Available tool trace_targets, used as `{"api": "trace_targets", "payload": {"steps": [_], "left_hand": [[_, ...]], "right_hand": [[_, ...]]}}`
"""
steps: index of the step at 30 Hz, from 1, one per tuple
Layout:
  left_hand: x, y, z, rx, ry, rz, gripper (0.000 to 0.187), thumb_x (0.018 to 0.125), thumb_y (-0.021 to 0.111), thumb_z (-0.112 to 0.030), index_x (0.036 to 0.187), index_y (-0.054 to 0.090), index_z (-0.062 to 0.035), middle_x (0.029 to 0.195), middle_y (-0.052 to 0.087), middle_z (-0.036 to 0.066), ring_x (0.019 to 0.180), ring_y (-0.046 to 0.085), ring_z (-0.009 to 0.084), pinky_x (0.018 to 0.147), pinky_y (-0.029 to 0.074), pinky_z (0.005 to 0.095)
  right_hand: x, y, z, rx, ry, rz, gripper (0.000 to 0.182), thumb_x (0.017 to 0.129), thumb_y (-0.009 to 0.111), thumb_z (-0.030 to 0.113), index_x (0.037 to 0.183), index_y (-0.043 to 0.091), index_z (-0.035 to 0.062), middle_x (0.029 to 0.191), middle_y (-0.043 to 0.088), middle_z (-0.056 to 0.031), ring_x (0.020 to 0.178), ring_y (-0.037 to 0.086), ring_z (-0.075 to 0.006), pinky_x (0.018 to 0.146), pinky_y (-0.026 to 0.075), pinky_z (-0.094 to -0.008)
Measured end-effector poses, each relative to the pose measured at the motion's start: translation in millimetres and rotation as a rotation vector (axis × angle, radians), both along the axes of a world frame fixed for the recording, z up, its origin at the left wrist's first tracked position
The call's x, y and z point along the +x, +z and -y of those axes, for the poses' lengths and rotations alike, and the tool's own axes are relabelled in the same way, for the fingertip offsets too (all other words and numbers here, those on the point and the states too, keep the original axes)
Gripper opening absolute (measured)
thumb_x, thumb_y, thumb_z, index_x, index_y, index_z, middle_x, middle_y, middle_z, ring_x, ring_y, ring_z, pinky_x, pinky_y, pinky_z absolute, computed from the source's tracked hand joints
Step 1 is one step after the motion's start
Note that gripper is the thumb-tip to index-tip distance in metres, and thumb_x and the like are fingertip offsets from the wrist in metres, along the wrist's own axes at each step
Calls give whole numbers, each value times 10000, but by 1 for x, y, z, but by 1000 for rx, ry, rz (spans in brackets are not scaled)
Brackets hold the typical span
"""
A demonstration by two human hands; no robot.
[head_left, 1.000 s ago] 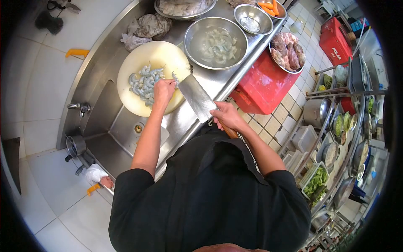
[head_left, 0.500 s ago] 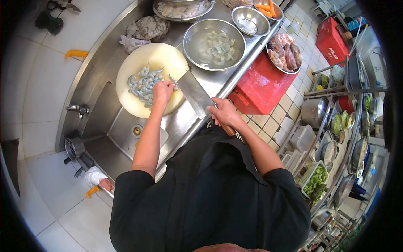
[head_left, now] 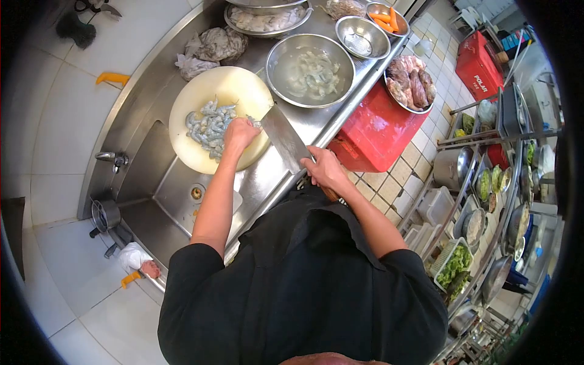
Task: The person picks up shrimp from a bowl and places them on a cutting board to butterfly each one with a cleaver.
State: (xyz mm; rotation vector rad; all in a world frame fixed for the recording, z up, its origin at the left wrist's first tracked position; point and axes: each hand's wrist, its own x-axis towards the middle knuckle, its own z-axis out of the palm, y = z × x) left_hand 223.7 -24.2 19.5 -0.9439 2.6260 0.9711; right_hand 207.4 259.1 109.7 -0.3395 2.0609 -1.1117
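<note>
My right hand [head_left: 326,169] is wrapped round the wooden handle of a cleaver [head_left: 285,140]. The broad blade reaches over the right edge of a round, cream-coloured cutting board [head_left: 249,85]. My left hand [head_left: 242,132] is closed at the board's right side, its fingers pinching a shrimp [head_left: 253,122] near the blade's tip. Left of that hand lies a pile of grey raw shrimp [head_left: 210,123]. Beyond the board's right edge stands a metal bowl [head_left: 278,58] of peeled shrimp in cloudy liquid.
A steel sink [head_left: 143,167] with a tap [head_left: 113,158] lies to the left. Plastic bags [head_left: 217,44] rest behind the board. A small bowl [head_left: 347,27] and carrots [head_left: 383,23] stand at the back. Right are a red cooler [head_left: 377,131], a bowl of meat [head_left: 412,85] and shelves.
My left hand has shifted slightly right and down, closer to the cleaver blade, with its fingers on the shrimp. The cleaver has moved a little right and stays in my right hand.
</note>
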Motion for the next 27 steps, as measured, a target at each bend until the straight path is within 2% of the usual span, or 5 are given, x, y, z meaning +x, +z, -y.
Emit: {"api": "trace_targets", "payload": {"steps": [9,12,15,20,27], "left_hand": [[0,12,27,38,61,32,321,756,769,-287,953,724,-38,922,737,188,839,710,317,779,556,418],[-10,28,-1,181,9,-549,409,815,796,-271,1100,723,12,942,743,136,858,697,232,794,544,332],[-23,47,-15,189,-175,-644,565,851,801,-331,1264,671,32,1071,747,162,948,699,260,862,542,334],[-27,19,73,-387,-34,114,343,899,627,-258,1140,741,-42,1184,714,220,1095,681,393,948,522,503],[-38,26,87,-370,0,223,374,848,625,-262,1136,752,-62,1209,717,193,1139,679,377,988,518,474]], "right_hand": [[3,-16,-4,-33,-39,33,406,964,615,171,1330,615,-4,621,608,-95,501,621,-152,514,514,-342],[2,-18,-2,-40,-40,49,406,962,620,170,1331,618,2,633,607,-89,496,613,-148,509,515,-338],[2,-15,-3,-26,-37,47,416,957,633,179,1332,620,1,682,627,-95,533,628,-164,560,533,-341],[13,-24,-15,26,-16,-272,461,954,638,217,1349,600,-18,961,718,-257,898,720,-369,838,553,-430],[18,-18,11,35,221,-376,435,959,601,243,1335,605,26,1077,678,-320,1068,634,-491,943,497,-528]]}}
